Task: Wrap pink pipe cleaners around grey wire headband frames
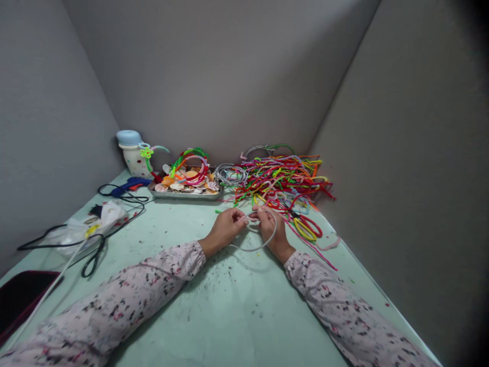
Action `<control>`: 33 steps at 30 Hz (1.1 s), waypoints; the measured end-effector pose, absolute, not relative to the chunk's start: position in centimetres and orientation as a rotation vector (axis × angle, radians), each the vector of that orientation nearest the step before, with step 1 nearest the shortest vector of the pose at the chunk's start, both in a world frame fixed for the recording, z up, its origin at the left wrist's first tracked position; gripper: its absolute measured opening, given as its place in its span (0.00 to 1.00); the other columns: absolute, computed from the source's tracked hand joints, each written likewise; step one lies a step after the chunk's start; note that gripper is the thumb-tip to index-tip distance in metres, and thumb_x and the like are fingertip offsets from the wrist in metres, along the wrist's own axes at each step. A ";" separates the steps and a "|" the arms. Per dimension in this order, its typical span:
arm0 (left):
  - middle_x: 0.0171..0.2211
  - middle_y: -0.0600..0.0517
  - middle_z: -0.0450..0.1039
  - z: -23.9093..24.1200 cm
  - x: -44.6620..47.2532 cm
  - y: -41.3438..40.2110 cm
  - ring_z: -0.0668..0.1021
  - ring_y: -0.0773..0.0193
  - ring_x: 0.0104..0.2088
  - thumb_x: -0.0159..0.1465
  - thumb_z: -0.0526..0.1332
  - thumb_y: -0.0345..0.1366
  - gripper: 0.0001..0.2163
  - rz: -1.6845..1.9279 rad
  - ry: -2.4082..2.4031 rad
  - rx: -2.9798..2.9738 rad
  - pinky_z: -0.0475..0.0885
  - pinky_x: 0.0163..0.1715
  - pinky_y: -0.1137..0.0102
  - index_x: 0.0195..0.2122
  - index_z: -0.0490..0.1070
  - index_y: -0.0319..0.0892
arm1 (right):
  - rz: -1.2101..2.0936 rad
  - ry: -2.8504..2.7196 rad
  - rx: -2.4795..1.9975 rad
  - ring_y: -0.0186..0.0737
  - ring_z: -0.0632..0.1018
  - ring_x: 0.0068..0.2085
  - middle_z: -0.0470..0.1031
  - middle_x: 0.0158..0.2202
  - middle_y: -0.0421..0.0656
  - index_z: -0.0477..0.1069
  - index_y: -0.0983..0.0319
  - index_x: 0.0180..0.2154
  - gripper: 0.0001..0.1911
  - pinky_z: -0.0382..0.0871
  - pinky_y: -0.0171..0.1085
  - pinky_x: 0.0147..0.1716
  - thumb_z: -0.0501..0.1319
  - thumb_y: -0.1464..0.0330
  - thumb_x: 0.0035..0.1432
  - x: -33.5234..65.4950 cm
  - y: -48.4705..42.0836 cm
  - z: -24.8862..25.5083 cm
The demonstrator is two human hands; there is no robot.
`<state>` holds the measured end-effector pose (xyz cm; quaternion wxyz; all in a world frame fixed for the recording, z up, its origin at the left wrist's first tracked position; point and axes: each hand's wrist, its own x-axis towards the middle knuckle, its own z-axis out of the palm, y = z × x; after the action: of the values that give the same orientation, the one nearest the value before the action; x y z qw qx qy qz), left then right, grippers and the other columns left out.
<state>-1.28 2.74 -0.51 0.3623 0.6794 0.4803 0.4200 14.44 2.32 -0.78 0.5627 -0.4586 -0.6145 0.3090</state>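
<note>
White pipe cleaner (pixel 263 243): one piece, bent into an open loop that hangs below the two hands and rests on the pale green table (pixel 237 311). Left hand (pixel 226 228): fingers closed in a pinch on one end of the loop. Right hand (pixel 270 224): fingers closed on the other end, fingertips nearly touching those of the left hand. Both forearms wear one patterned long-sleeved garment.

Items beyond the hands, near the back wall:
- One large heap of coloured pipe cleaners (pixel 282 178), mixed red, yellow, green and pink; the count cannot be told. It lies just behind the right hand.
- Two finished rings, one yellow ring (pixel 304 230) and one red ring (pixel 314 224), just beside the right hand.
- One coil of grey pipe cleaners (pixel 230 175), between the heap and the tray.
- One metal tray (pixel 183 194) holding shells and coloured loops.
- One white jar with a blue lid (pixel 132 153), left of the tray.

Items at the left edge:
- One blue glue gun (pixel 128 186) with a black cable.
- One clear plastic bag (pixel 82 229).
- One dark flat object (pixel 23 295), partly cut off by the frame.
</note>
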 end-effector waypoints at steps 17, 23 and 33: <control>0.31 0.52 0.69 0.6 -1.6 2.1 0.71 0.64 0.31 0.57 0.62 0.39 0.06 1.096 1.576 2.242 0.62 0.31 0.70 0.31 0.69 0.42 | 0.748 -1.495 -1.085 0.43 0.80 0.37 0.79 0.33 0.45 0.74 0.61 0.39 0.18 0.75 0.42 0.39 0.52 0.57 0.62 14.4 2.4 -1.1; 0.32 0.50 0.70 0.9 -1.4 1.9 0.72 0.61 0.36 0.58 0.62 0.38 0.07 1.071 1.609 2.405 0.62 0.36 0.68 0.30 0.68 0.41 | 0.759 -1.487 -1.102 0.44 0.80 0.37 0.79 0.33 0.46 0.74 0.60 0.39 0.18 0.75 0.42 0.37 0.52 0.56 0.62 14.3 2.4 -1.1; 0.33 0.49 0.69 1.1 -1.5 1.8 0.71 0.59 0.36 0.59 0.62 0.39 0.07 0.996 1.595 2.561 0.61 0.38 0.66 0.32 0.68 0.41 | 0.708 -1.510 -1.151 0.45 0.80 0.35 0.79 0.31 0.45 0.74 0.61 0.37 0.19 0.74 0.41 0.35 0.52 0.56 0.62 14.4 2.3 -0.9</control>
<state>-1.49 1.76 1.12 -0.0179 0.8059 0.5021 0.3133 14.38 2.28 -0.88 0.5292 -0.4820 -0.6324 0.2963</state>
